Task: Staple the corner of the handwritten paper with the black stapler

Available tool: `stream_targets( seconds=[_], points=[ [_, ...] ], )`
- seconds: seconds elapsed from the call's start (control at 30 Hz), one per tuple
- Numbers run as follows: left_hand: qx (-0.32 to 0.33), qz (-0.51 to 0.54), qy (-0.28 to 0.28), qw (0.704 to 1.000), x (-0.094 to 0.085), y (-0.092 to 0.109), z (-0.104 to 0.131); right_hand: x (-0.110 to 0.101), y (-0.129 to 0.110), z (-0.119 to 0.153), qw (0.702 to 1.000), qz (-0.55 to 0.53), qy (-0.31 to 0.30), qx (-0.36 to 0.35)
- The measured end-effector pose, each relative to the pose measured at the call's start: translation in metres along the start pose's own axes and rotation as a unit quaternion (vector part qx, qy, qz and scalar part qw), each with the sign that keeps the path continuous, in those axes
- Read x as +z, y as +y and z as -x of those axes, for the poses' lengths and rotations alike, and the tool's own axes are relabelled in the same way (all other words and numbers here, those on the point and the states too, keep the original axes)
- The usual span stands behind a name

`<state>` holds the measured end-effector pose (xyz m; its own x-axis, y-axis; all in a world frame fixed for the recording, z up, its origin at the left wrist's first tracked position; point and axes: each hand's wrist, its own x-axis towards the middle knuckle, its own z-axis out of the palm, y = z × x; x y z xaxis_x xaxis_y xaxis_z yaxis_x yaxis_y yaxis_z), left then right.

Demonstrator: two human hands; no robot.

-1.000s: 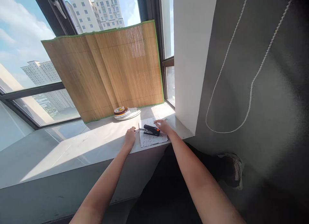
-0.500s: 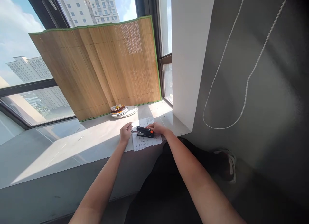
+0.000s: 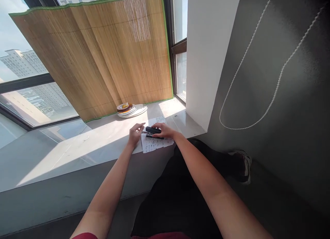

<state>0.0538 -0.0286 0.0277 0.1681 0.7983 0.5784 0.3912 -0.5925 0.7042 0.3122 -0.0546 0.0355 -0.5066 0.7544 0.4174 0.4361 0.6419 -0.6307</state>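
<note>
A black stapler (image 3: 152,130) lies on a sheet of handwritten paper (image 3: 152,146) on the white window sill, its top arm raised from its base. My right hand (image 3: 165,131) wraps round the stapler's right end, with thumb and fingers on either side, and covers that end. At the other end, a thin silvery metal part (image 3: 145,132) juts out to the left. My left hand (image 3: 135,133) has its fingers bent at this metal part and appears to pinch it. The exact contact of those fingertips is too small to make out.
A stack of small plates (image 3: 126,109) sits on a white oval dish (image 3: 140,110) behind the paper. A bamboo mat (image 3: 108,60) leans against the window. Small bits (image 3: 176,115) lie on the sill (image 3: 98,146). A bead chain (image 3: 281,74) hangs at right.
My right hand has shifted its hold from the stapler's right end to further round its body, hiding the orange part. My left hand stays at the metal end. The view has tilted down.
</note>
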Motion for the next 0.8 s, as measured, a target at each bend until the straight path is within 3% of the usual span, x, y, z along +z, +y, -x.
stream_targets(
  seconds=[0.13,0.33,0.8],
  points=[
    [-0.049,0.068,-0.003,0.996,-0.001,0.003,0.001,0.012,-0.005,-0.002,0.999,0.024,0.019,0.034],
    [-0.056,0.151,-0.036,0.986,-0.001,0.004,0.004,0.011,-0.001,-0.006,0.996,0.009,0.083,0.034],
    [-0.038,0.111,-0.098,0.988,-0.004,0.006,0.005,0.003,0.001,-0.005,0.99,-0.042,0.137,0.02]
  ],
)
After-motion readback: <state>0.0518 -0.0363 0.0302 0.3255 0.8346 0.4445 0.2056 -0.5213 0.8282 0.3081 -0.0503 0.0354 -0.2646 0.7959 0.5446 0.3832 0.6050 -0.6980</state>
